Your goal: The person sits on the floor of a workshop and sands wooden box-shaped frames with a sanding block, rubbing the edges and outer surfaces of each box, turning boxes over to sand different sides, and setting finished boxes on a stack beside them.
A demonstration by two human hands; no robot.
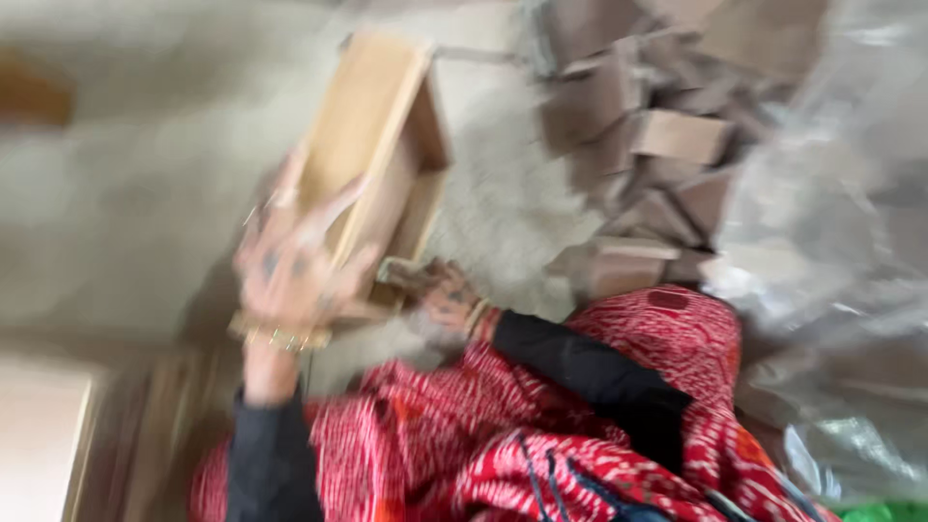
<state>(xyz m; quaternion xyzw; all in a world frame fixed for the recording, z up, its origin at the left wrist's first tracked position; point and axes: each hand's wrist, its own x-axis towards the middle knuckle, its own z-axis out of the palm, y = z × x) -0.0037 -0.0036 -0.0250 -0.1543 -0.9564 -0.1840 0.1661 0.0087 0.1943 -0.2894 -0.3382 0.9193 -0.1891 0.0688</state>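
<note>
Boxy cardboard carton (372, 145) (blurred) in both hands

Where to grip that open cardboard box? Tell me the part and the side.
Judging from a blurred view: grip the box by its long side walls, near the lower end, coming from below. It is a long, narrow carton with its open face turned right, so the closed panel and wall edges give flat holds. The left hand lies on that panel; the right hand is at the bottom corner.

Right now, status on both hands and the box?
Left hand flat against open tan cardboard box, grip unclear in blur. Right hand at box's lower corner. Heap of folded brown cardboard pieces and clear plastic sheeting close alongside.
</note>
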